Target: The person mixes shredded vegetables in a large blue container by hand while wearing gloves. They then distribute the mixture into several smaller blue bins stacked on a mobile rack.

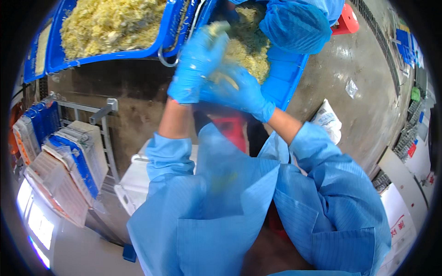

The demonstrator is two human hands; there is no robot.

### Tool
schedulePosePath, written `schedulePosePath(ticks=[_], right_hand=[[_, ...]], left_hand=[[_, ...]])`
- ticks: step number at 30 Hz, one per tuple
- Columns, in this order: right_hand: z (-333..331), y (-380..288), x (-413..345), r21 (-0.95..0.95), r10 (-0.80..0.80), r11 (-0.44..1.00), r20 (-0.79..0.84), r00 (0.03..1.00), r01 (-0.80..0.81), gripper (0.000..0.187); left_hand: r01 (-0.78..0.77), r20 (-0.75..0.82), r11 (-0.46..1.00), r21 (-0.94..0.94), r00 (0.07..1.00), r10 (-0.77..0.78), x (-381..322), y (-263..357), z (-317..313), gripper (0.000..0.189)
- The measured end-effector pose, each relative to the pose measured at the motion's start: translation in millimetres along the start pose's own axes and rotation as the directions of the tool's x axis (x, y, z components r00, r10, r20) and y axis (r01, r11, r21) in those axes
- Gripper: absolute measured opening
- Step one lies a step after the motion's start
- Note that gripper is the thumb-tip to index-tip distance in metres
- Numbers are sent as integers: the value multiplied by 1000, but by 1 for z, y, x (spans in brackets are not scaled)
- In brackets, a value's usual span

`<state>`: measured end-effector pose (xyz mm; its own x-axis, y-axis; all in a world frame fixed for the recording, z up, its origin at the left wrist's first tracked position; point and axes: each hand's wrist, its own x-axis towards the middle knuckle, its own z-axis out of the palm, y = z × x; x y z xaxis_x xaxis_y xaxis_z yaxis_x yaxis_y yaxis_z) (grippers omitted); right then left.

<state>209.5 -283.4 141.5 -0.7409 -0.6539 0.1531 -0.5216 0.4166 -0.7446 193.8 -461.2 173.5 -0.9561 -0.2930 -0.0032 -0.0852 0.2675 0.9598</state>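
My left hand (pixel 203 58), in a blue glove, is raised over the near left part of a blue plastic tub and has a pale yellow-green piece (pixel 219 28) at its fingertips. Lower and to the right, my right hand (pixel 243 89), gloved alike and blurred by motion, is over the tub's near end. A pale yellow strip (pixel 229 81) shows at its fingers; whether it is gripped I cannot tell. Moist yellowish shredded material (pixel 253 62) lies in the blue tub (pixel 285 74) just beyond my hands.
A blue tub (pixel 103 57) heaped with yellow shreds stands at upper left. A co-worker in a blue cap (pixel 297 26) leans over the far side. Red stools (pixel 229 131), a white sack (pixel 328 120), a white crate (pixel 133 186) and a metal rack (pixel 107 138) with stacked crates are around me.
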Motion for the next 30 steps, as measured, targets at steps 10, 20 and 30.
schedulePosePath(ticks=[10,20,30], right_hand=[[40,272,-154,-75,894,356,318,316,-932,54],[126,474,-115,75,836,537,88,542,-840,71],[132,577,-66,94,657,602,506,559,-793,72]], left_hand=[[553,52,594,584,705,-707,-67,-363,155,78],[107,75,639,762,965,-251,62,-510,194,80],[54,137,854,517,980,-145,122,-580,263,76]])
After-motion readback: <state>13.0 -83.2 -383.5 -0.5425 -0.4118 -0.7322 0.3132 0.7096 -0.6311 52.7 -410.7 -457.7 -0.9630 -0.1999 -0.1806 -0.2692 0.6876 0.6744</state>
